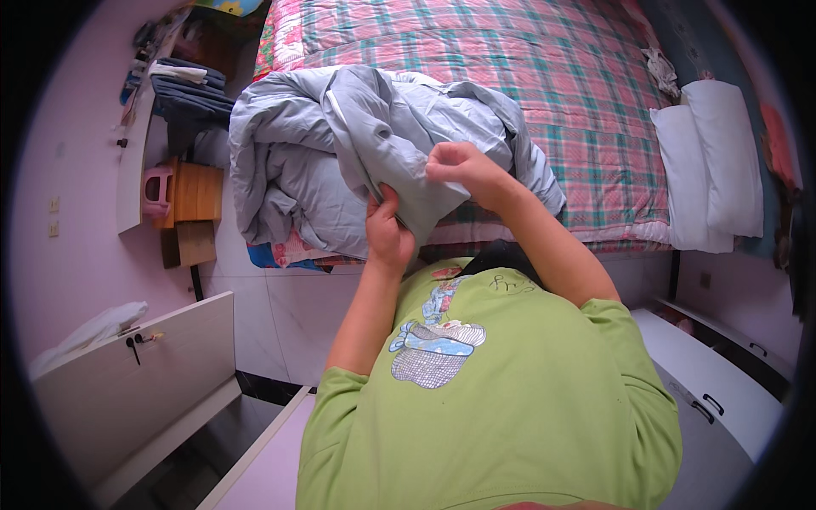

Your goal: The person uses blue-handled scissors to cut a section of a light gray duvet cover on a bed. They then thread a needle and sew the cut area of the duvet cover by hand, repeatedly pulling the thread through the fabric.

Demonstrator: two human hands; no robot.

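Note:
A bulky grey duvet cover [299, 185], bunched and folded, lies over the near left part of the bed. My left hand [390, 233] grips its edge near my waist, the thumb on top of the cloth. From there a flap of the grey fabric stretches to the right. My right hand [462, 167] is at the right side of this flap, its fingers curled and thumb and forefinger close together; whether cloth is pinched between them cannot be told. Paler fabric shows among the folds behind my hands.
A pink and green plaid quilt [574, 95] covers the bed. White pillows [727, 159] lie at its right end. At left are dark folded clothes [191, 86], a small wooden cabinet [197, 191] and an open door [140, 376]. White drawers [707, 376] stand at lower right.

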